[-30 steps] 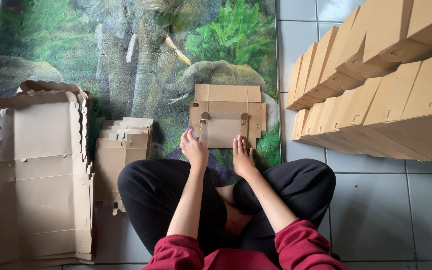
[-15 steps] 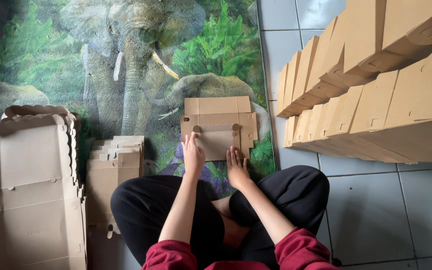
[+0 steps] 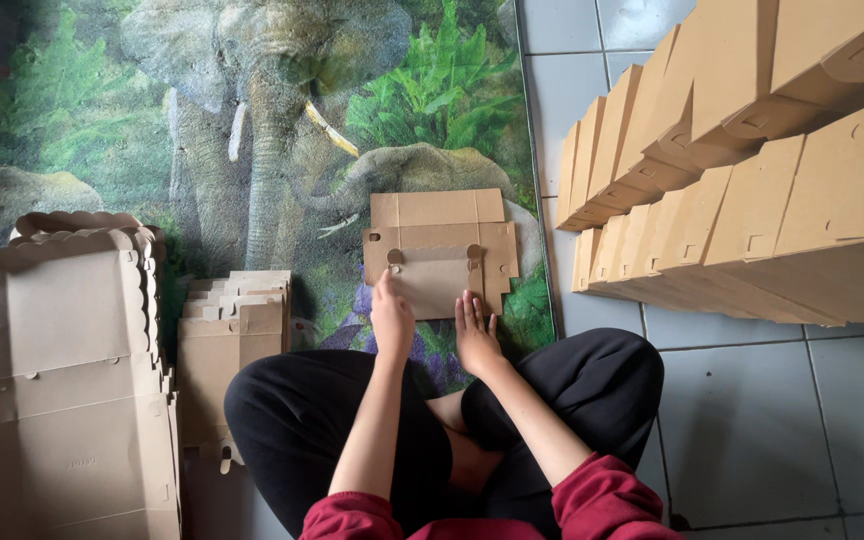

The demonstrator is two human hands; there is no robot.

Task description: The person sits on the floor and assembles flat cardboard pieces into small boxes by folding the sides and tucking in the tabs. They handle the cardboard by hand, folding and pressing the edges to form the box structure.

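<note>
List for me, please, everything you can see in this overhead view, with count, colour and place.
flat box blank: one, brown cardboard, on the mat in front of the person, both hands at its near edge
printed mat: one, green and grey with an elephant picture, covering the floor left and centre
tall stack of flat blanks: one stack, brown, scalloped edges on top, far left
smaller stack of flat blanks: one stack, brown, beside the person's left knee
folded boxes: many, brown, in leaning rows in two tiers, upper right on the tiles
tiled floor: grey, right side
trousers: black, legs crossed
sleeves: two, red, bottom edge
left hand: open, touching the blank
right hand: open, fingers spread, touching the blank
</note>
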